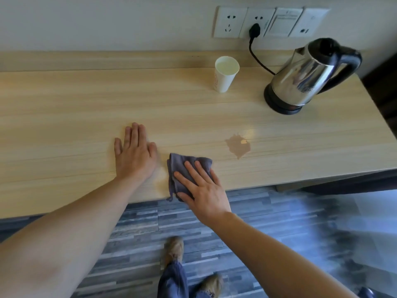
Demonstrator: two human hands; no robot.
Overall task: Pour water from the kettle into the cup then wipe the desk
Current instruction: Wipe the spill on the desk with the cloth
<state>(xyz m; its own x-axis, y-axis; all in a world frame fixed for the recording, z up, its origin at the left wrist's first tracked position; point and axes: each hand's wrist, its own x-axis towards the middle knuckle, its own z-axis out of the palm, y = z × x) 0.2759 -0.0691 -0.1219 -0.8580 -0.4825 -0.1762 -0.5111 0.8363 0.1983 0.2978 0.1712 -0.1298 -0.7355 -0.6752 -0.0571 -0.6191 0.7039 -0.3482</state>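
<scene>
A steel kettle (305, 80) with a black handle stands on its base at the back right of the wooden desk (64, 108). A white paper cup (225, 75) holding liquid stands upright to its left. A brownish wet patch (238, 146) lies on the desk in front of the kettle. My right hand (202, 188) presses flat on a folded grey cloth (182, 171) near the desk's front edge, left of the patch. My left hand (134, 153) rests flat on the desk beside the cloth, fingers together, holding nothing.
A black plug (254, 31) sits in a row of wall sockets, its cord running to the kettle base. The desk's front edge runs just under my right hand. Below are grey plank floor, my legs and shoes (174, 250).
</scene>
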